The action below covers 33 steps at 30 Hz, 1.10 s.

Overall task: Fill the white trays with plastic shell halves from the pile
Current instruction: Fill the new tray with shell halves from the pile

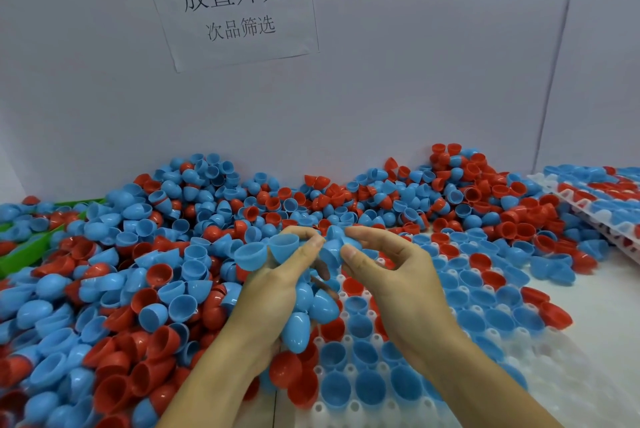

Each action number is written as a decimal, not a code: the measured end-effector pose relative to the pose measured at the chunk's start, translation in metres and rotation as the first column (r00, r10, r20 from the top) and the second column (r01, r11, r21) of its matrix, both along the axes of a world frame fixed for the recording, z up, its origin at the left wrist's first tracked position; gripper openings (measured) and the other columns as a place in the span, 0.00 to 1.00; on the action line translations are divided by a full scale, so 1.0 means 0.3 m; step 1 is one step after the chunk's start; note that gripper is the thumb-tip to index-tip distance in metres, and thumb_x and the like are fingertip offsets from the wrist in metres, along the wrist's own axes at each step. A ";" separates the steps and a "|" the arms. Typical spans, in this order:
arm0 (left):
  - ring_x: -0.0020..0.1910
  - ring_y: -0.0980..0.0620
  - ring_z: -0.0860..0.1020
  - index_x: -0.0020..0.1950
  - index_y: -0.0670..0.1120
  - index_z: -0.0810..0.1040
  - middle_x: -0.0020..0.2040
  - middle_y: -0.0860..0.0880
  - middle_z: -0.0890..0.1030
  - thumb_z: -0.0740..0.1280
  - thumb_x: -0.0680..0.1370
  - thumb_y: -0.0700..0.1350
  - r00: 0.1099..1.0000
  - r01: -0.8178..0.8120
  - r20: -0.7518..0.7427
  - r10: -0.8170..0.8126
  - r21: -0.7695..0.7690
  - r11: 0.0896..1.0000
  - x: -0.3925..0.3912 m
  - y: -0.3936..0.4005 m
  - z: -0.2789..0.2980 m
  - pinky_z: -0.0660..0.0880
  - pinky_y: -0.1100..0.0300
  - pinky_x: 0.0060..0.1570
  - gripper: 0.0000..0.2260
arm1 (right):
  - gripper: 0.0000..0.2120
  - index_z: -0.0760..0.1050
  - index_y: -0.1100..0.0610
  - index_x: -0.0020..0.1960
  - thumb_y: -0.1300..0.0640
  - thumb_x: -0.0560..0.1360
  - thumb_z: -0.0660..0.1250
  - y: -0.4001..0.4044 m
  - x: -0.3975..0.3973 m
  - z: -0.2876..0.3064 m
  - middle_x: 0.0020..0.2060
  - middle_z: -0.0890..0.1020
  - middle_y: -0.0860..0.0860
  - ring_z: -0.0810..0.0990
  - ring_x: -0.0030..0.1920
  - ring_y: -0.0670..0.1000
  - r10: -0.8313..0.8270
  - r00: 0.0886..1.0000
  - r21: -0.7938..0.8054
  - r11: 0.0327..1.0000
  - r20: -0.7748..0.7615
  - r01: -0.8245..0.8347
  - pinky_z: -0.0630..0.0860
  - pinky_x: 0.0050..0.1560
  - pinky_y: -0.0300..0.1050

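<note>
A big pile of blue and red plastic shell halves covers the table's left and back. My left hand is shut on a bunch of blue shell halves, some cupped against the palm, two held up at the fingertips. My right hand pinches one blue shell half right beside the left fingertips. Both hands hover over the white tray, whose wells hold blue and red halves with open sides up.
A second filled white tray leans at the far right. A green bin lies at the left, partly buried in shells. A white wall with a paper sign stands behind the pile. Bare white table surface shows at the right.
</note>
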<state>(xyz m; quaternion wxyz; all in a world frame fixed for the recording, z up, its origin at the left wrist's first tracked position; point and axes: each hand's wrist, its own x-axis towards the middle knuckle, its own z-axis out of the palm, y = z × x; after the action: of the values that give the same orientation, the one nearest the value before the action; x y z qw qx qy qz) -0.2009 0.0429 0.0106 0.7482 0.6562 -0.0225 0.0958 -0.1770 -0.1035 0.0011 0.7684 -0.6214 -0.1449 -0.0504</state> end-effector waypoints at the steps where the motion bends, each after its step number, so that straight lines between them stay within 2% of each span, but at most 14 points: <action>1: 0.34 0.52 0.80 0.42 0.51 0.81 0.39 0.46 0.83 0.69 0.77 0.49 1.000 0.002 0.012 -0.002 0.008 1.000 0.001 -0.001 -0.001 0.74 0.62 0.28 0.05 | 0.09 0.83 0.47 0.50 0.56 0.70 0.75 0.003 -0.003 -0.001 0.45 0.84 0.35 0.85 0.44 0.42 0.003 1.000 -0.005 1.000 0.005 -0.003 0.79 0.42 0.30; 5: 0.39 0.50 0.83 0.43 0.50 0.82 0.43 0.45 0.85 0.69 0.73 0.51 0.998 0.039 0.044 -0.039 -0.016 0.999 0.004 -0.008 -0.009 0.79 0.60 0.34 0.06 | 0.09 0.84 0.49 0.50 0.58 0.71 0.75 0.015 -0.005 -0.010 0.45 0.85 0.41 0.86 0.44 0.43 -0.008 1.000 -0.002 1.000 -0.001 0.008 0.79 0.41 0.31; 8: 0.41 0.52 0.84 0.45 0.49 0.81 0.42 0.48 0.85 0.69 0.74 0.51 0.997 0.018 0.079 -0.023 0.064 0.998 0.012 -0.005 -0.017 0.79 0.61 0.38 0.07 | 0.08 0.83 0.50 0.49 0.58 0.71 0.76 0.020 -0.005 -0.013 0.45 0.85 0.43 0.86 0.44 0.46 -0.004 1.000 -0.008 1.000 -0.009 0.004 0.80 0.42 0.33; 10: 0.43 0.51 0.83 0.45 0.50 0.81 0.42 0.49 0.85 0.68 0.77 0.50 0.995 -0.025 0.094 0.015 0.104 0.994 0.020 -0.003 -0.026 0.79 0.58 0.42 0.05 | 0.07 0.83 0.46 0.48 0.56 0.72 0.76 0.016 -0.001 -0.017 0.45 0.84 0.43 0.85 0.44 0.45 -0.036 0.999 -0.038 0.999 -0.009 0.036 0.80 0.42 0.35; 12: 0.43 0.48 0.82 0.44 0.52 0.81 0.43 0.48 0.85 0.68 0.79 0.48 0.993 -0.086 0.092 0.076 0.101 0.991 0.027 0.004 -0.034 0.80 0.50 0.46 0.05 | 0.07 0.82 0.42 0.48 0.54 0.74 0.74 0.007 0.011 -0.020 0.47 0.84 0.45 0.85 0.45 0.46 -0.074 0.997 -0.053 0.996 -0.023 0.072 0.82 0.46 0.42; 14: 0.41 0.46 0.81 0.43 0.52 0.81 0.42 0.47 0.84 0.67 0.80 0.48 0.988 -0.137 0.084 0.131 0.067 0.988 0.034 0.013 -0.036 0.81 0.46 0.47 0.06 | 0.11 0.81 0.40 0.50 0.57 0.78 0.68 -0.003 0.025 -0.016 0.44 0.84 0.49 0.86 0.46 0.49 -0.059 0.996 0.008 0.998 -0.068 0.060 0.82 0.50 0.45; 16: 0.40 0.46 0.82 0.42 0.52 0.81 0.40 0.47 0.84 0.67 0.81 0.47 0.981 -0.178 0.088 0.174 0.047 0.983 0.038 0.021 -0.035 0.81 0.48 0.46 0.08 | 0.18 0.80 0.41 0.53 0.64 0.81 0.60 -0.011 0.035 -0.009 0.38 0.81 0.53 0.87 0.45 0.53 0.013 0.993 0.074 0.997 -0.115 -0.004 0.83 0.50 0.45; 19: 0.42 0.47 0.83 0.43 0.51 0.81 0.41 0.46 0.84 0.66 0.81 0.47 0.976 -0.200 0.098 0.195 0.050 0.978 0.042 0.023 -0.038 0.82 0.46 0.49 0.08 | 0.26 0.79 0.40 0.51 0.69 0.81 0.54 -0.010 0.031 -0.008 0.34 0.75 0.51 0.87 0.44 0.55 0.101 0.987 0.030 0.995 -0.127 -0.097 0.82 0.53 0.46; 21: 0.43 0.48 0.83 0.43 0.51 0.81 0.42 0.46 0.84 0.66 0.81 0.47 0.977 -0.196 0.095 0.190 0.055 0.979 0.045 0.022 -0.042 0.81 0.45 0.50 0.08 | 0.26 0.79 0.41 0.48 0.70 0.81 0.53 -0.008 0.023 -0.013 0.34 0.72 0.53 0.87 0.44 0.54 0.132 0.983 0.003 0.991 -0.126 -0.133 0.82 0.54 0.46; 22: 0.43 0.50 0.83 0.43 0.52 0.81 0.41 0.47 0.84 0.66 0.81 0.47 0.978 -0.195 0.092 0.189 0.059 0.979 0.045 0.022 -0.043 0.81 0.46 0.50 0.08 | 0.26 0.79 0.42 0.47 0.70 0.81 0.53 -0.007 0.020 -0.013 0.35 0.71 0.54 0.87 0.43 0.55 0.141 0.982 0.003 0.990 -0.127 -0.142 0.83 0.52 0.43; 24: 0.42 0.51 0.83 0.42 0.52 0.81 0.40 0.49 0.84 0.66 0.81 0.48 0.979 -0.193 0.082 0.188 0.065 0.979 0.046 0.020 -0.044 0.81 0.45 0.51 0.08 | 0.23 0.78 0.45 0.46 0.70 0.80 0.53 -0.009 0.019 -0.012 0.36 0.70 0.56 0.87 0.42 0.56 0.150 0.980 0.011 0.989 -0.134 -0.150 0.83 0.45 0.39; 27: 0.42 0.47 0.82 0.43 0.52 0.81 0.41 0.46 0.84 0.67 0.81 0.49 0.981 -0.187 0.061 0.184 0.052 0.981 0.043 0.018 -0.044 0.81 0.39 0.53 0.08 | 0.19 0.79 0.50 0.46 0.70 0.79 0.58 -0.013 0.022 -0.007 0.44 0.79 0.59 0.87 0.43 0.56 0.128 0.980 -0.011 0.991 -0.153 -0.132 0.82 0.42 0.39; 30: 0.42 0.48 0.83 0.41 0.54 0.81 0.41 0.47 0.84 0.67 0.80 0.49 0.981 -0.186 0.056 0.184 0.048 0.981 0.043 0.016 -0.043 0.81 0.40 0.52 0.09 | 0.10 0.79 0.52 0.47 0.67 0.77 0.66 -0.028 0.029 0.004 0.44 0.85 0.56 0.87 0.45 0.53 0.097 0.986 -0.086 0.990 -0.136 -0.109 0.82 0.43 0.40; 33: 0.42 0.50 0.83 0.40 0.55 0.81 0.41 0.50 0.85 0.67 0.80 0.49 0.984 -0.172 0.048 0.170 0.047 0.984 0.042 0.008 -0.043 0.81 0.44 0.52 0.09 | 0.05 0.80 0.52 0.46 0.61 0.75 0.72 -0.050 0.036 0.016 0.42 0.86 0.52 0.87 0.46 0.52 0.060 0.994 -0.165 0.984 -0.092 -0.074 0.83 0.46 0.44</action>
<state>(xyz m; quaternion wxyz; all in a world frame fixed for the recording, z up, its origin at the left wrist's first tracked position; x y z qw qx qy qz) -0.1884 0.0451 -0.0022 0.7196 0.6722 0.0150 0.1734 -0.1661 -0.1184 0.0058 0.7201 -0.6802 -0.1361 0.0149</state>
